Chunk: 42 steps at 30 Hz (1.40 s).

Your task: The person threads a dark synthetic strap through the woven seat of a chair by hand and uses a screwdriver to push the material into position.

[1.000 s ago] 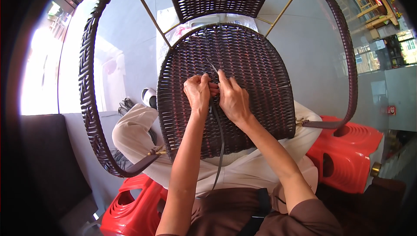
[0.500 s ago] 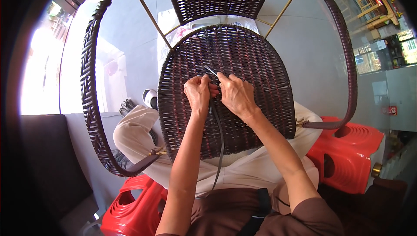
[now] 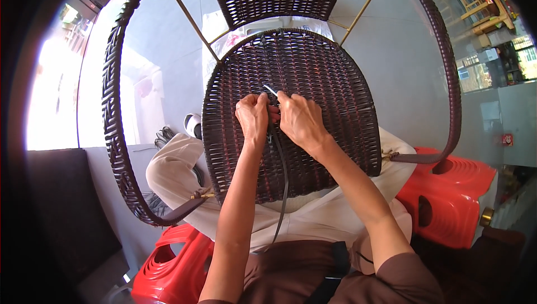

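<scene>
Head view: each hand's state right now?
Left hand: closed, apparently on the dark strip.
Right hand: closed, holding a slim shiny piece.

- Woven seat (image 3: 335, 108): plastic-looking strands, ridged, glossy.
- Strip (image 3: 286, 175) across seat: smooth, matt.
- Rod (image 3: 369, 1) beyond seat: smooth, metallic.
- Stool (image 3: 454, 185) right of seat: glossy plastic.
- Trousers (image 3: 173, 164) under seat: matt cloth.

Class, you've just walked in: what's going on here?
A person has both hands at a dark woven chair seat. The right hand holds a slim, pale tool, its tip pointing away over the seat. The left hand is curled close by, any grip hidden. A dark strip runs from near the hands back toward the person.
</scene>
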Each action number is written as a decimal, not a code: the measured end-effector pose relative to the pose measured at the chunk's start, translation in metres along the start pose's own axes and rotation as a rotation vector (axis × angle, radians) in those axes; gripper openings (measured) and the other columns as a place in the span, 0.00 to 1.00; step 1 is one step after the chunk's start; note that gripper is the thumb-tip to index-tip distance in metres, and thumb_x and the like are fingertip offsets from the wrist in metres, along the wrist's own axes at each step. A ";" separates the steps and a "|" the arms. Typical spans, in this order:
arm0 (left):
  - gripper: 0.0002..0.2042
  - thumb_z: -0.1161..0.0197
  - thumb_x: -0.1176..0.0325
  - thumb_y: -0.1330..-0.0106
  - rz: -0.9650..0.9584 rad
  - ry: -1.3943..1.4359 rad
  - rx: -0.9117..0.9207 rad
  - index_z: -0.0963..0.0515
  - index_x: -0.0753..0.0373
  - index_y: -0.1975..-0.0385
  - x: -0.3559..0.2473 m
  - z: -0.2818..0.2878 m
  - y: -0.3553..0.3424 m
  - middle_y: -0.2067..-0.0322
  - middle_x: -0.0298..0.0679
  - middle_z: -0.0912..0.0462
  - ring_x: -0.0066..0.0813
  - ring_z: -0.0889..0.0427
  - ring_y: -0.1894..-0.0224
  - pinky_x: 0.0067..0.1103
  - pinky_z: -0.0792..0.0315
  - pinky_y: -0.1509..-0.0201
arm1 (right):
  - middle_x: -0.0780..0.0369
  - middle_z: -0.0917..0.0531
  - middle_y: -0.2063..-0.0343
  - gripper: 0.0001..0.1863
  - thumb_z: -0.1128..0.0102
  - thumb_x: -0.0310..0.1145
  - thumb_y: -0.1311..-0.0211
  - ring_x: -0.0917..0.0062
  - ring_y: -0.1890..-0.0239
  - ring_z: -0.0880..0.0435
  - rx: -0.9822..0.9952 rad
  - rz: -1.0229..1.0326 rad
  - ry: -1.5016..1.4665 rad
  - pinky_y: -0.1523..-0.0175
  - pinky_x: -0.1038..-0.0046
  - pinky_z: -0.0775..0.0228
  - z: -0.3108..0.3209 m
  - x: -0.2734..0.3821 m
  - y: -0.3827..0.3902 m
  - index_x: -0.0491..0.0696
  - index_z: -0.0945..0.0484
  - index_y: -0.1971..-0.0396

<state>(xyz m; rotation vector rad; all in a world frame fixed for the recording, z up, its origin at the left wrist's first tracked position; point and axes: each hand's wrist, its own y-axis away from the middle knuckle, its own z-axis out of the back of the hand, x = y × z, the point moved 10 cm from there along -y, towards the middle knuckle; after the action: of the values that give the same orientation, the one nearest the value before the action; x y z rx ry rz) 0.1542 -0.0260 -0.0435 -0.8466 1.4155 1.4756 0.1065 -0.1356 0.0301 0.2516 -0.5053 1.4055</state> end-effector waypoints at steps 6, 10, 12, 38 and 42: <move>0.12 0.47 0.71 0.42 -0.028 -0.073 -0.051 0.26 0.73 0.82 -0.010 0.003 0.006 0.86 0.42 0.22 0.22 0.25 0.87 0.18 0.29 0.84 | 0.52 0.22 0.85 0.05 0.49 0.25 0.46 0.61 0.81 0.21 0.108 0.016 -0.087 0.77 0.67 0.27 -0.005 0.000 -0.011 0.40 0.26 0.74; 0.12 0.46 0.70 0.41 -0.057 -0.101 -0.057 0.26 0.73 0.82 -0.012 0.004 0.004 0.86 0.42 0.22 0.22 0.25 0.87 0.18 0.30 0.84 | 0.51 0.22 0.83 0.07 0.47 0.27 0.46 0.62 0.81 0.20 0.044 0.011 -0.065 0.76 0.67 0.26 -0.006 0.002 -0.003 0.39 0.25 0.68; 0.12 0.46 0.70 0.41 -0.016 -0.069 -0.038 0.26 0.73 0.82 -0.004 0.004 0.003 0.85 0.42 0.22 0.23 0.24 0.87 0.17 0.29 0.84 | 0.51 0.22 0.80 0.12 0.46 0.29 0.45 0.62 0.80 0.20 0.006 -0.025 0.027 0.76 0.67 0.26 -0.008 0.001 0.004 0.39 0.26 0.61; 0.16 0.47 0.77 0.44 -0.313 -0.491 -0.061 0.28 0.69 0.53 -0.032 -0.003 0.011 0.76 0.55 0.22 0.44 0.20 0.75 0.29 0.29 0.70 | 0.57 0.24 0.76 0.19 0.47 0.22 0.49 0.67 0.84 0.22 -0.243 0.009 -0.001 0.81 0.71 0.30 -0.014 -0.005 0.029 0.41 0.27 0.54; 0.16 0.47 0.77 0.44 -0.350 -0.510 -0.057 0.28 0.69 0.54 -0.031 -0.005 0.008 0.76 0.55 0.22 0.46 0.20 0.74 0.31 0.29 0.68 | 0.54 0.24 0.74 0.21 0.47 0.22 0.53 0.66 0.84 0.21 -0.212 0.049 0.058 0.81 0.72 0.28 -0.009 0.000 0.022 0.39 0.28 0.54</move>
<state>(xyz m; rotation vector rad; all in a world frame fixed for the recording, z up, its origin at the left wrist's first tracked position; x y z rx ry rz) 0.1571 -0.0350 -0.0127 -0.6492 0.8062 1.3386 0.0862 -0.1279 0.0195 0.0279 -0.6111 1.3904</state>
